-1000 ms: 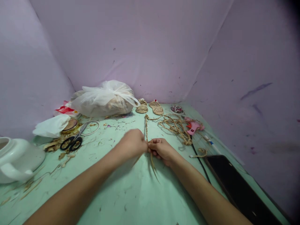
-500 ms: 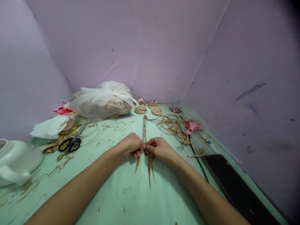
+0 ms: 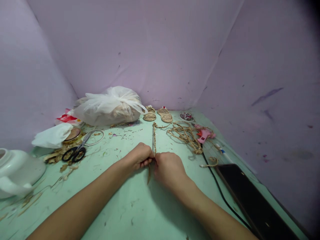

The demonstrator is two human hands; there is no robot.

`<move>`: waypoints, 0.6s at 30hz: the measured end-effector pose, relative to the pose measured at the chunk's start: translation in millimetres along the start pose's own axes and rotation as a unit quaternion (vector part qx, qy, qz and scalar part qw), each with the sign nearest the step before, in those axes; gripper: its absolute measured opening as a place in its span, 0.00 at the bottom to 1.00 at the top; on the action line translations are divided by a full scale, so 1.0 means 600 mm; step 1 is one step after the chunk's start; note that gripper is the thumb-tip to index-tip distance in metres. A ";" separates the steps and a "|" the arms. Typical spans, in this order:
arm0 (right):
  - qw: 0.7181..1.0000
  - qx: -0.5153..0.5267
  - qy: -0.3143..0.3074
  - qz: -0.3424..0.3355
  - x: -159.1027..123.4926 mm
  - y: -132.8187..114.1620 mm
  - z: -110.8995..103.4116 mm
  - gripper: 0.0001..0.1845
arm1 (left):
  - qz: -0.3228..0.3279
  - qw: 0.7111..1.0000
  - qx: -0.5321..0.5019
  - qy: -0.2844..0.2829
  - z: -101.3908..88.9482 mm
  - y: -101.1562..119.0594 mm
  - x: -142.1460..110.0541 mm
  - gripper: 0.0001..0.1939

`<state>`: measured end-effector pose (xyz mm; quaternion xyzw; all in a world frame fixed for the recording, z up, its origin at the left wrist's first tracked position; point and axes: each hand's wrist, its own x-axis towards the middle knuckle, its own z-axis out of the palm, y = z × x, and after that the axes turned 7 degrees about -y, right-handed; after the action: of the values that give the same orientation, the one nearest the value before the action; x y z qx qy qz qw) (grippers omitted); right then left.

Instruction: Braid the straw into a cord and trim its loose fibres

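Observation:
A braided cord of dry plant fibre [image 3: 154, 138] runs straight away from me along the table. My left hand [image 3: 141, 156] pinches its near end, and a loose flat strand [image 3: 149, 175] hangs below those fingers. Right beside it, my right hand [image 3: 169, 166] is closed at the same end of the cord, its back turned up so the fingertips are mostly hidden. From its far end the cord bends right toward a loose coil of the same braid [image 3: 186, 135].
Left: scissors [image 3: 75, 151], a wire ring [image 3: 94, 137], a white jug [image 3: 18, 173] and a stuffed plastic bag [image 3: 112, 106]. At the back lie small woven slippers [image 3: 165, 115] and a bowl of beads [image 3: 187, 116]. Right: a pink glue gun [image 3: 205, 135], its cable and a dark phone-like slab [image 3: 250, 196].
My right hand has rolled over, back upward, and covers the strands that hung below it. The left hand keeps its pinch nearly in place.

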<state>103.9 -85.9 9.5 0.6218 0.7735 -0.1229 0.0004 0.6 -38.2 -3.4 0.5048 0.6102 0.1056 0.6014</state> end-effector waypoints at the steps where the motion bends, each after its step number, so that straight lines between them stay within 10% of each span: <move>1: 1.000 -0.001 -0.006 -0.009 -0.002 -0.004 0.001 0.11 | 0.004 1.000 0.001 -0.001 -0.001 0.000 -0.001 0.10; 8: 0.995 0.069 -0.050 -0.055 -0.005 0.013 -0.016 0.09 | 0.036 0.998 0.028 -0.042 -0.027 -0.001 -0.002 0.07; 18: 0.929 0.361 -0.059 0.052 0.040 0.062 -0.005 0.11 | 0.081 0.991 0.010 -0.108 -0.046 -0.003 0.003 0.07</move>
<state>134.6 -55.2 1.6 0.6108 0.6419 -0.4304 -0.1722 -23.1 -24.2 1.3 0.5673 0.4998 0.0928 0.6478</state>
